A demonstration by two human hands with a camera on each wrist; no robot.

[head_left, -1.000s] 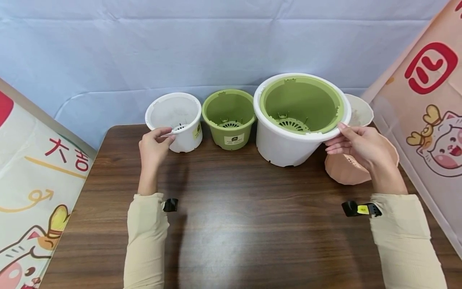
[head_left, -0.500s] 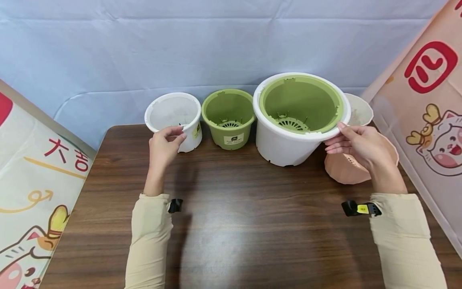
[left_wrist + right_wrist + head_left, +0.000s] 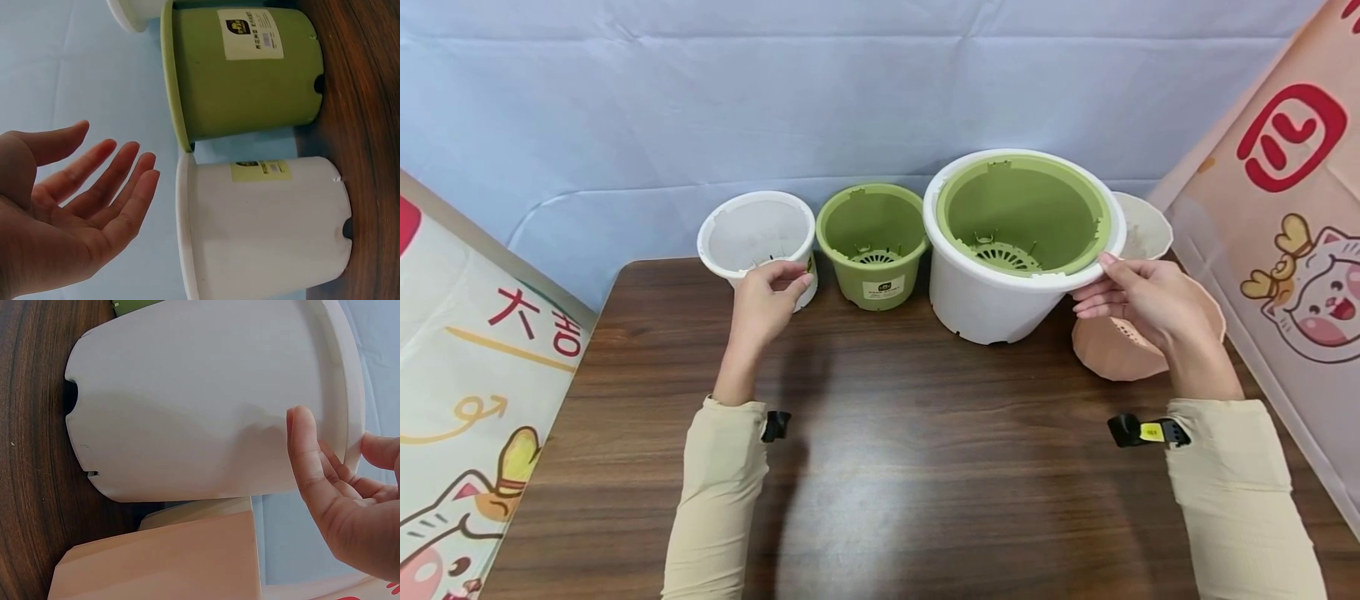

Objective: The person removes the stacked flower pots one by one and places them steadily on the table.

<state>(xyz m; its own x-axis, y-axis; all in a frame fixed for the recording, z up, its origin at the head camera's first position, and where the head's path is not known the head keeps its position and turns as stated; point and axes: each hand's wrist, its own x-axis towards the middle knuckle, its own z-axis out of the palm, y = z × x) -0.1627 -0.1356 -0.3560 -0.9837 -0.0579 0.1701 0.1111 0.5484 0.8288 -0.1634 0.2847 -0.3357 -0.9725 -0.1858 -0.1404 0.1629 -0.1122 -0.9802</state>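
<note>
At the back of the table stands a row of flowerpots: a small white flowerpot (image 3: 758,225), a small green flowerpot (image 3: 880,279) and a large white flowerpot (image 3: 985,304) with a green pot (image 3: 1022,196) nested inside. My left hand (image 3: 763,302) hovers in front of the small white pot. In the left wrist view its fingers (image 3: 115,206) are loosely bent, apart from the pots, holding nothing. My right hand (image 3: 1150,300) pinches the large white pot's rim at its right front, thumb on top. The other fingers lie below the rim in the right wrist view.
Right of the large pot, a pink pot (image 3: 1116,354) sits partly behind my right hand, with a cream pot (image 3: 1146,229) behind it. The brown wooden table (image 3: 925,467) ends at a pale blue cloth (image 3: 850,100). Printed cloths (image 3: 1300,242) flank both sides.
My left hand has moved to the right across the front of the small white pot. The right hand keeps its grip on the large pot's rim, and the pots stay in place.
</note>
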